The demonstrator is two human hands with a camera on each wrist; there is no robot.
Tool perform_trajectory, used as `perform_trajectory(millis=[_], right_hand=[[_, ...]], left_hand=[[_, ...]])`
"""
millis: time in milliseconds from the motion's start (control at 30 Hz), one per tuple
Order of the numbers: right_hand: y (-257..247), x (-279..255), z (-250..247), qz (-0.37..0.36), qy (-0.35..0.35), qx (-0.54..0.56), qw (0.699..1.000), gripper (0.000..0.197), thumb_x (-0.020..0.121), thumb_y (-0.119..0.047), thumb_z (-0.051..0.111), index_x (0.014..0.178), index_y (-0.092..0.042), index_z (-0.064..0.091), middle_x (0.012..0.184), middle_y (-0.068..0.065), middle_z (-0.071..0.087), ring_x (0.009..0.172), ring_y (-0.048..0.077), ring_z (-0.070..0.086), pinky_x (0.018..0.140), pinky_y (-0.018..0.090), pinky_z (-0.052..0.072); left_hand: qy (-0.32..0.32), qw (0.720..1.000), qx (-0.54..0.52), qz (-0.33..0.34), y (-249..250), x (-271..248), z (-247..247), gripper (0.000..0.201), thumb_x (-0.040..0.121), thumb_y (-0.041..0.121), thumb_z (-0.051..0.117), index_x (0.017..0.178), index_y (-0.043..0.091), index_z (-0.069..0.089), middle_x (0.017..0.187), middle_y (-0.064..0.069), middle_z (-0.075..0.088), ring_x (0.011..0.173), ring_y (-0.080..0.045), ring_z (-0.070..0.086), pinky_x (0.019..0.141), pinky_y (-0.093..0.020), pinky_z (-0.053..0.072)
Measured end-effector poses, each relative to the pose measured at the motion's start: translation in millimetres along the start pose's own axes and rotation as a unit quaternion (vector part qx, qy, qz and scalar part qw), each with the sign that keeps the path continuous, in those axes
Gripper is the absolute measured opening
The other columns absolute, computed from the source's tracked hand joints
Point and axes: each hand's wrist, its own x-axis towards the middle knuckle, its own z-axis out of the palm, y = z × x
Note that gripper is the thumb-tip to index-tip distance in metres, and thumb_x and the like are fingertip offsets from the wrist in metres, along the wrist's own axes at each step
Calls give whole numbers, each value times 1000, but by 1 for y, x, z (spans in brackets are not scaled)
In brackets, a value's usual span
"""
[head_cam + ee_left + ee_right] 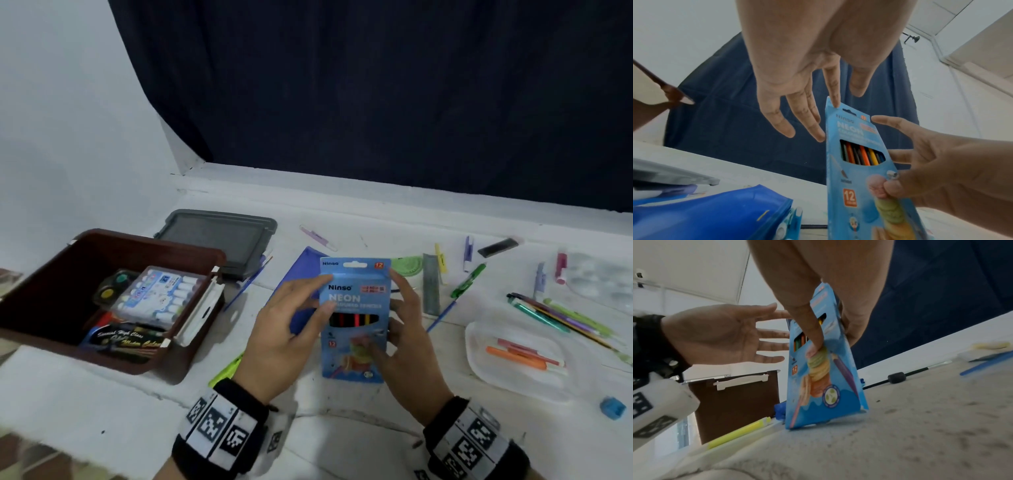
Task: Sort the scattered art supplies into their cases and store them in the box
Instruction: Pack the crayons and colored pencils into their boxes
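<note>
A light blue Ninso neon coloured-pencil box (356, 308) stands nearly upright at the middle of the white table, its lower edge at the table top (818, 402). My right hand (407, 329) grips it, thumb on the front (813, 344) and fingers behind. My left hand (287, 329) is spread with straight fingers that touch the box's left edge and top corner (835, 104). The brown storage box (144, 240) sits at the left and holds a marker set, a paint palette and a dark case.
A grey lid (219, 236) lies behind the brown box. A blue pouch (301, 274) lies under my hands. Loose pens, pencils and a ruler (431, 284) are scattered at the right, beside a clear tray (513, 373) of orange markers and a blue sharpener (613, 407).
</note>
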Motion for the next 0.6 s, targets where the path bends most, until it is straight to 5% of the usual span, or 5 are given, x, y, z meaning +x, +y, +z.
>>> perform_trajectory(millis=[167,267,367,433,600], right_hand=[[-13,10,7,-11,7,7,1000,61,87,-17,74,132,-46,44,107,-14,69,103,8,68,80,27,58],[-26,18,18,-77,16,-77,994,41,86,-7,74,106,-41,64,101,-19,71,96,7,67,77,31,56],[-51,20,38,-137,19,-112,984,36,84,-5,74,106,-33,69,103,-22,69,94,2,66,76,20,53],[-73,24,53,-190,14,-125,974,31,86,-11,72,109,-31,69,103,-21,68,93,-1,65,76,13,50],[-117,38,118,-342,-21,-236,909,33,87,-11,72,119,-20,71,109,-10,73,91,4,64,71,20,55]], left_hand=[[69,988,-132,-48,6,-12,-25,29,99,22,55,126,18,63,127,1,66,114,-17,67,98,-30,52],[114,985,-127,-39,14,-18,-50,28,95,20,52,120,14,65,116,-1,71,101,-15,71,86,-21,55],[162,983,-80,-13,22,-25,-87,22,96,18,50,109,11,67,106,-1,73,91,-10,71,79,-16,53],[203,977,-59,4,21,-28,-118,19,99,19,50,107,13,67,102,-1,73,91,-13,70,79,-23,55],[244,968,-59,23,-17,-29,-198,35,97,49,50,111,20,65,99,-8,68,89,-25,63,85,-47,51]])
